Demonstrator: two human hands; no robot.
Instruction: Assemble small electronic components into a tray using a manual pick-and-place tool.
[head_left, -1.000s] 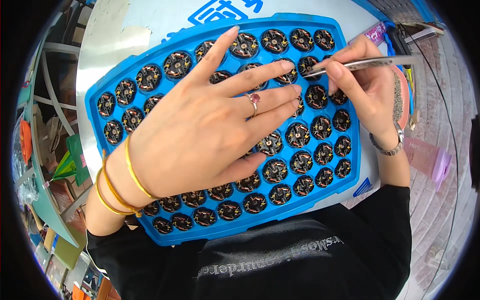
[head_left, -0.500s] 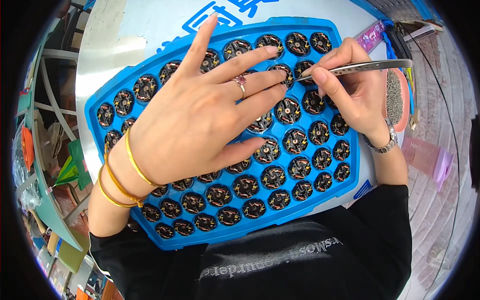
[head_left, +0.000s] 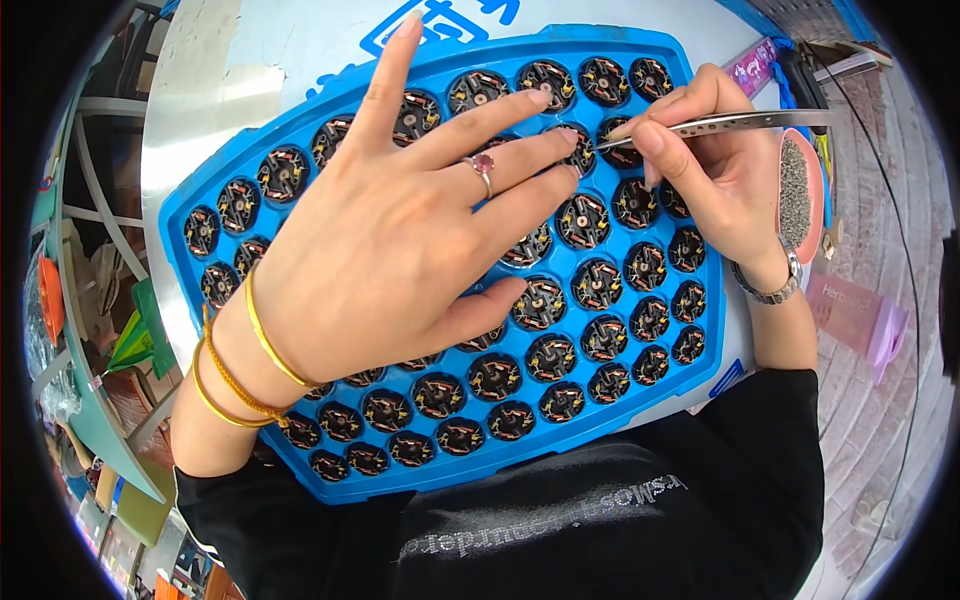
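Observation:
A blue plastic tray (head_left: 400, 488) holds rows of round black parts (head_left: 585, 219) with copper-coloured pieces and yellow bits, one in each hollow. Over the tray's upper middle spreads my left hand (head_left: 405, 210), palm down and fingers apart, hiding several parts. Its middle and ring fingertips rest at a black part (head_left: 580, 150) in the second row. My right hand (head_left: 715, 165) pinches steel tweezers (head_left: 735, 122) between thumb and fingers. The tweezers' tip points left and reaches the edge of that same part. Whether anything sits between the tips is too small to tell.
Right of the tray stands a pink dish (head_left: 795, 195) filled with small grey pieces. Beyond it are a purple patterned ruler (head_left: 750, 68) and a clear pink-lilac cup (head_left: 855, 315). A white table (head_left: 215, 110) lies under the tray; a green-edged shelf (head_left: 110, 430) is at left.
The tray appears shifted slightly in the picture, its upper edge higher. Both hands keep nearly the same pose, with the tweezers' tip still beside the same part.

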